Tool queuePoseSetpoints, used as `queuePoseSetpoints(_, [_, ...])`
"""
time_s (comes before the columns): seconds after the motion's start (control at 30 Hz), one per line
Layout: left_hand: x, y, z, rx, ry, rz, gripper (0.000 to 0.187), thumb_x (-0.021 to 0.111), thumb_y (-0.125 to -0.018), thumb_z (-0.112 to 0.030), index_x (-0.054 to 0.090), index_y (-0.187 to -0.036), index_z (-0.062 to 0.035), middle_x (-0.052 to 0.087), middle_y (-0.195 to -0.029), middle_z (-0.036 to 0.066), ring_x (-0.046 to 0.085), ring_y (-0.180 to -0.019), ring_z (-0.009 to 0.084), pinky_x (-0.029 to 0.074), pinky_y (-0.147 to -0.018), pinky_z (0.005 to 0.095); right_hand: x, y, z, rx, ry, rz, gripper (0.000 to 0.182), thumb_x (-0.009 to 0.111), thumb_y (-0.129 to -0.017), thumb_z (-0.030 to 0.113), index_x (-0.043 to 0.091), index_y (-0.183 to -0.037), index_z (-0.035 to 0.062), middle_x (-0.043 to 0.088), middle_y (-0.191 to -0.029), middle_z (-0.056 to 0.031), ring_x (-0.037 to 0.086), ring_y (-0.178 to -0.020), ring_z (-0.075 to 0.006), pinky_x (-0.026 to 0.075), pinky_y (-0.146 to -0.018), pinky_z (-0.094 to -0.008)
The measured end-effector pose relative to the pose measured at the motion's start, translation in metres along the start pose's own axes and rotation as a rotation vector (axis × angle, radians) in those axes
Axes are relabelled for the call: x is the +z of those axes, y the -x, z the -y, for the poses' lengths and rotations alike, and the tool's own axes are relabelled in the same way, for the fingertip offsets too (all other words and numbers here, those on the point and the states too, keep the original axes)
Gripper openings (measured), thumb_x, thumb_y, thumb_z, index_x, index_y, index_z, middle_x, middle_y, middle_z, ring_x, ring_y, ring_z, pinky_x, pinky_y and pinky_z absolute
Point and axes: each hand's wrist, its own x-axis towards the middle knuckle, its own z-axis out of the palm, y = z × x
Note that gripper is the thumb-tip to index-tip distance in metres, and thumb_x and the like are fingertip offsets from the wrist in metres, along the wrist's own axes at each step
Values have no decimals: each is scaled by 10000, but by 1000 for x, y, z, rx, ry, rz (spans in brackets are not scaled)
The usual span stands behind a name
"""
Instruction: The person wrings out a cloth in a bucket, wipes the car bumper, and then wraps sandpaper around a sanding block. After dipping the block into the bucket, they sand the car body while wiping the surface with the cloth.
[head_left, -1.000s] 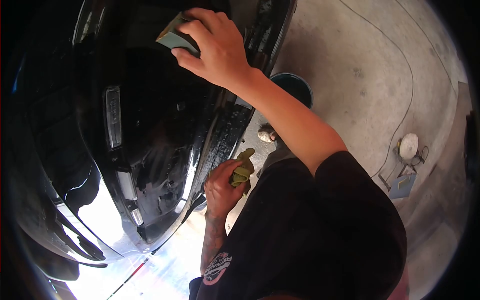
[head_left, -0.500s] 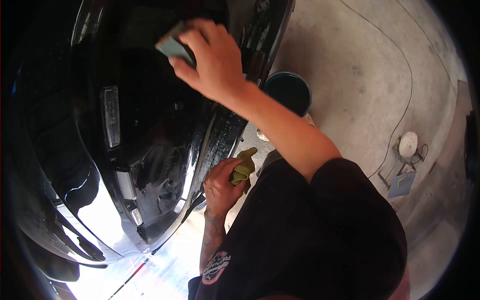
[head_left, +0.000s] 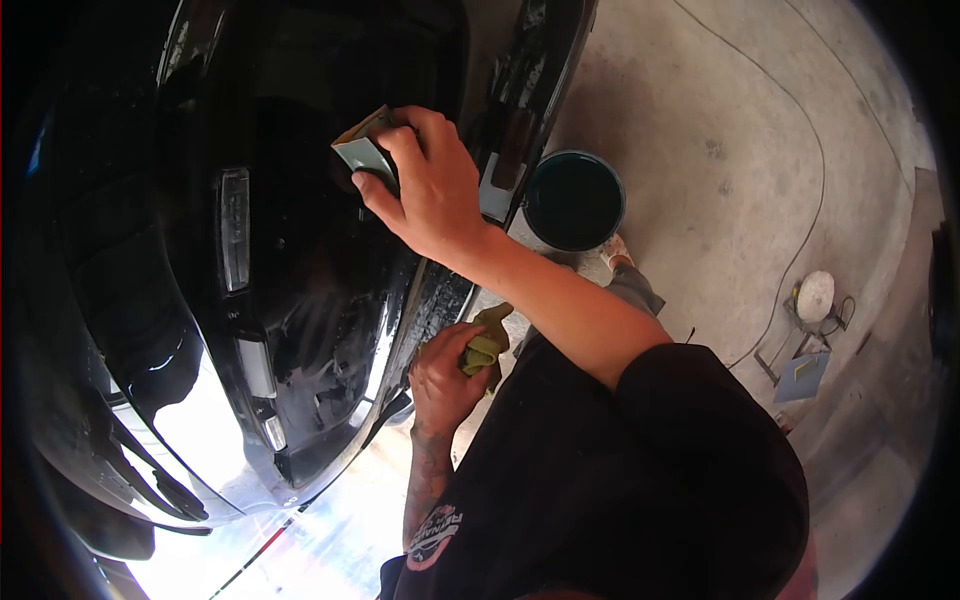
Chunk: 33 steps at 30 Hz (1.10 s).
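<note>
My right hand [head_left: 435,190] is closed on a folded piece of sandpaper [head_left: 365,157], grey on its face with a brown edge. Fingers and thumb pinch it against the glossy black car panel [head_left: 330,250], whose surface carries small droplets and smears. Lower down, beside the panel's edge, my left hand [head_left: 440,378] grips a bunched olive-green cloth [head_left: 484,350]. Part of the cloth sticks out past the fingers, and the rest is hidden in the palm.
A dark bucket of liquid [head_left: 574,200] stands on the concrete floor [head_left: 700,200] beside the car, close to my shoe [head_left: 616,250]. Farther right are a round whitish object on a stand [head_left: 816,292] and a grey sheet [head_left: 803,377]. A thin cable [head_left: 822,150] curves across the floor.
My right hand has slid the sandpaper down the panel in view, nearer to me. My left hand stays about where it was, holding the cloth. More of the bucket and my leg now shows.
</note>
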Motion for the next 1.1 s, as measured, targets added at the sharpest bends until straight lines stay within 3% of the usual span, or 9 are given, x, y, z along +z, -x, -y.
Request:
queuePoseSetpoints(0.2, [-2, 2, -3, -35, 32, 0, 444, 787, -710, -41, 739, -1148, -86, 731, -1165, 126, 709, -1047, 353, 566, -904, 420, 6, -50, -18, 27, 86, -147, 397, 818, -800, 221, 587, -1093, 86, 566, -1172, -131, 601, -957, -346, 516, -740, -466])
queuePoseSetpoints(0.4, [0, 1, 1, -45, 71, -3, 438, 785, -717, -42, 736, -1151, -78, 729, -1152, 133, 708, -1045, 355, 564, -905, 417, -8, 32, -3, 77, 21, 77, 414, 821, -801, 208, 584, -1117, 82, 563, -1182, -151, 605, -971, -350, 537, -759, -469])
queuePoseSetpoints(0.6, [-3, 0, -2, -41, 86, -6, 425, 782, -716, -32, 734, -1137, -70, 727, -1145, 138, 712, -1034, 357, 567, -898, 415, -5, -30, -23, 145, 53, -41, 405, 809, -822, 223, 578, -1116, 68, 563, -1167, -145, 611, -985, -364, 545, -776, -468])
queuePoseSetpoints(0.73, [-3, 0, -2, -35, 104, -1, 392, 784, -710, -23, 733, -1097, -67, 726, -1177, 140, 718, -1027, 358, 571, -893, 416, -11, 11, -9, 167, 52, 77, 398, 809, -821, 225, 582, -1109, 71, 566, -1181, -150, 611, -997, -368, 547, -788, -464])
queuePoseSetpoints(0.93, [-1, 1, 0, 26, 96, -31, 348, 788, -704, -9, 707, -1042, -24, 724, -1244, 144, 722, -1055, 362, 579, -892, 408, -5, -41, -27, 108, 100, -106, 363, 791, -851, 222, 579, -1101, 67, 547, -1130, -156, 602, -966, -371, 540, -763, -475])
queuePoseSetpoints(1.03, [5, 6, 14, -70, 215, -15, 434, 782, -726, 6, 688, -1150, -9, 727, -1232, 154, 734, -1064, 329, 582, -904, 391, -9, -27, -19, 161, 85, -24, 378, 794, -848, 222, 578, -1116, 67, 542, -1133, -161, 601, -965, -372, 542, -767, -477])
queuePoseSetpoints(1.1, [2, 1, 10, -100, 273, -45, 624, 770, -745, 20, 601, -1344, -28, 730, -1215, 166, 738, -1058, 297, 584, -907, 378, -19, 4, -11, 161, 50, 108, 397, 807, -834, 238, 592, -1124, 72, 550, -1122, -148, 610, -972, -372, 540, -779, -475])
